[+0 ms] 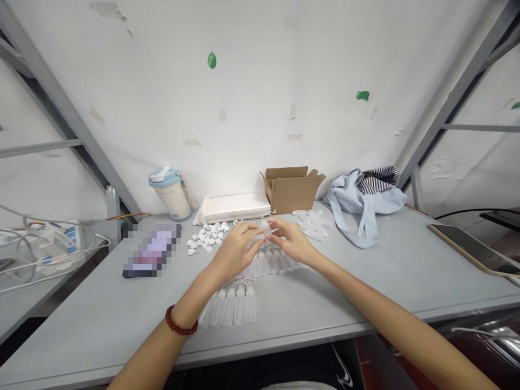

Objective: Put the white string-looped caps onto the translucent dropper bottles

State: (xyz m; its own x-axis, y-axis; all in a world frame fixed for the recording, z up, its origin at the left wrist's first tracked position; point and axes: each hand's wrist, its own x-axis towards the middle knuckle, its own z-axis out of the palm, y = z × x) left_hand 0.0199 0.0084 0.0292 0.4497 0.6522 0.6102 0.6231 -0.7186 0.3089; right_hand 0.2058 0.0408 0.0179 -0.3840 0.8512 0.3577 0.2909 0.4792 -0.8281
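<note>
**Partly Covered, Partly Cropped**

The left grip (236, 244) covers part of the tube row (274, 262). It and the right grip (293, 241) obscure the small translucent piece (266, 227) (its full outline is unclear). Pixel blocks mask the phone (153, 252). The right edge crops the tablet (475, 249); print on the tumbler (173, 200) is unreadably small.

Held tube (266, 229): small, translucent, thin white strand (265, 215) at top, raised over far row; detail blurred. Far row (274, 263): translucent tubes, side by side, partly hidden. Near row (234, 307): same, flat, white strands at far ends. Caps (209, 236): white, scattered left. Loose tubes (313, 225): translucent, jumbled right.
</note>
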